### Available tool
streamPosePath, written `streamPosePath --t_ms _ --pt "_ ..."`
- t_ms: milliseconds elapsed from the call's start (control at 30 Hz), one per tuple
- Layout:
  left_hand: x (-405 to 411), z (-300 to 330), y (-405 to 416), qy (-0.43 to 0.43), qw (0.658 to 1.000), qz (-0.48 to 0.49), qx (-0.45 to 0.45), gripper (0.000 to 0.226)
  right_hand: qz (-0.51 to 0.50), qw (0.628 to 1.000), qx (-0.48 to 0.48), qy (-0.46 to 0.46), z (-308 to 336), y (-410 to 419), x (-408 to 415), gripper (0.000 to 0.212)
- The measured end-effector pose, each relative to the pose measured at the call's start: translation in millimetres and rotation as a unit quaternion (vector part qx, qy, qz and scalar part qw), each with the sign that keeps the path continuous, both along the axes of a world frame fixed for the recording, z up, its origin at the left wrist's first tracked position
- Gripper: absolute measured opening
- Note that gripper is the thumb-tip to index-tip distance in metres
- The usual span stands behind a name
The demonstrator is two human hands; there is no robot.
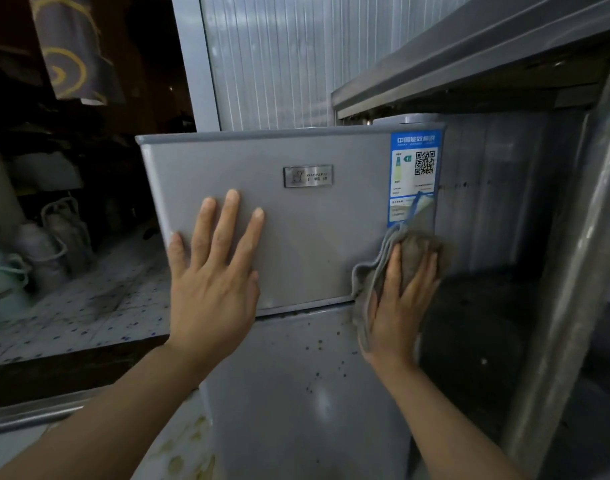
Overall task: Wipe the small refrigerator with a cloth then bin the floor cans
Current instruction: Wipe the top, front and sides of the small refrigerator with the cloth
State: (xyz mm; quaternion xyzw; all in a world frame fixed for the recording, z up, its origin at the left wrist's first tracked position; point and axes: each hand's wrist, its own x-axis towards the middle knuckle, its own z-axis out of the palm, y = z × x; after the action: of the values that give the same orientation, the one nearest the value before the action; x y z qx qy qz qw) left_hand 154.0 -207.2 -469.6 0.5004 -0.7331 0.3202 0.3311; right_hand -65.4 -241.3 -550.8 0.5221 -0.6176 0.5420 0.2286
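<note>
The small grey refrigerator fills the middle of the head view, with a metal badge and a blue energy label on its upper door. My left hand lies flat on the upper door with its fingers spread and holds nothing. My right hand presses a grey cloth against the right edge of the upper door, just below the blue label. The cloth hangs down over the seam between the two doors. The lower door carries dark specks. No cans are in view.
A steel table top juts over the refrigerator from the right, and its steel leg stands close on the right. To the left lies a speckled tiled floor with pale sacks or jugs. A corrugated panel stands behind.
</note>
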Motion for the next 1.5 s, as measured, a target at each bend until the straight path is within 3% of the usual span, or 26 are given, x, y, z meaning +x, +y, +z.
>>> streamPosePath --t_ms 67,200,300,367,433,533,700,833,967,1100,1233,1300,1367,1500 --pt "-2 -1 2 0.012 1.000 -0.004 0.005 0.072 0.008 1.000 0.010 0.028 -30 8 0 0.094" --pt "-6 0 7 0.021 1.000 -0.013 0.017 0.078 0.107 0.993 -0.015 0.043 -40 27 -5 0.071" --pt "-5 -1 11 0.026 0.999 -0.009 0.020 0.083 0.173 0.976 -0.108 0.078 -1 37 1 0.053" --pt "-5 -1 13 0.024 0.999 -0.010 0.021 0.076 0.157 0.969 -0.167 0.088 46 31 7 0.041" --pt "-6 0 14 0.025 0.999 -0.011 0.026 0.074 0.112 0.975 -0.171 0.083 90 18 13 0.041" --pt "-10 0 14 0.029 0.999 -0.017 0.031 0.074 0.075 0.990 -0.093 0.076 105 0 16 0.053" --pt "-11 -4 10 0.035 0.999 -0.030 0.026 0.080 0.064 0.992 -0.052 0.095 19 -3 10 0.063" --pt "-10 -12 13 0.026 0.999 -0.035 0.031 0.085 0.064 0.984 -0.010 0.167 -21 11 2 0.094" --pt "-2 -17 14 0.016 0.999 -0.046 0.025 0.080 0.075 0.981 -0.059 0.169 25 9 26 0.058" --pt "3 -19 12 0.032 0.998 -0.051 0.030 0.077 0.053 0.986 -0.060 0.146 40 3 66 0.061" --pt "6 -22 12 0.028 0.998 -0.050 0.031 0.078 0.074 0.952 -0.052 0.291 -4 7 45 0.060" --pt "8 -25 13 0.029 0.998 -0.047 0.030 0.079 0.037 0.967 -0.040 0.247 -14 4 21 0.064" --pt "11 -28 14 0.026 0.998 -0.043 0.026 0.081 0.012 0.992 -0.024 0.125 -14 2 0 0.064" --pt "15 -32 16 0.022 0.999 -0.036 0.024 0.083 0.014 0.999 -0.027 0.017 -11 -5 -19 0.060"
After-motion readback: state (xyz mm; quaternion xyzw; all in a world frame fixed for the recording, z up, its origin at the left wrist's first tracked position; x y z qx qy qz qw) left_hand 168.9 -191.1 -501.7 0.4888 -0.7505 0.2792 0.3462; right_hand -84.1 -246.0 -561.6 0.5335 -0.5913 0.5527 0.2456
